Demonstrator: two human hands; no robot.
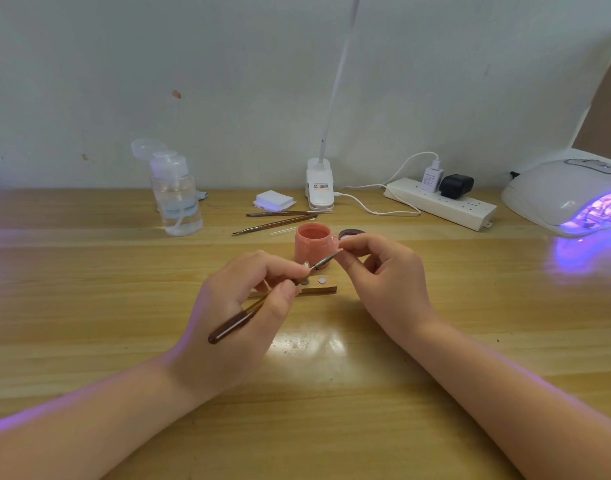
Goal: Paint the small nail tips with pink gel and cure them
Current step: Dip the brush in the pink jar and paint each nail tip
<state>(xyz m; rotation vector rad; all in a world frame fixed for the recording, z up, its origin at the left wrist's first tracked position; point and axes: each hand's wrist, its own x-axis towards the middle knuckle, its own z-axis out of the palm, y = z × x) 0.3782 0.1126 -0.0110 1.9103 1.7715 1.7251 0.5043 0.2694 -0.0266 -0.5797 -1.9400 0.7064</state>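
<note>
Up on the worktop point(89, 306), a curing lamp point(571, 195) glowed purple at the far right. Both hands met by the open pink gel pot point(312, 245). Left hand point(238, 306) fingers pinched a brush point(262, 303); right hand point(383, 271) fingers pinched a tiny nail tip point(339, 251) at the bristles. Such a small tip could slip, and a wobbly stroke might smear gel onto skin.

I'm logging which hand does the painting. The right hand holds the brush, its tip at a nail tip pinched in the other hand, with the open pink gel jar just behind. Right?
Not quite: the head view shows the left hand holding the brush. Its tip meets the nail tip pinched by the right hand. The open pink gel jar does stand just behind.
</note>
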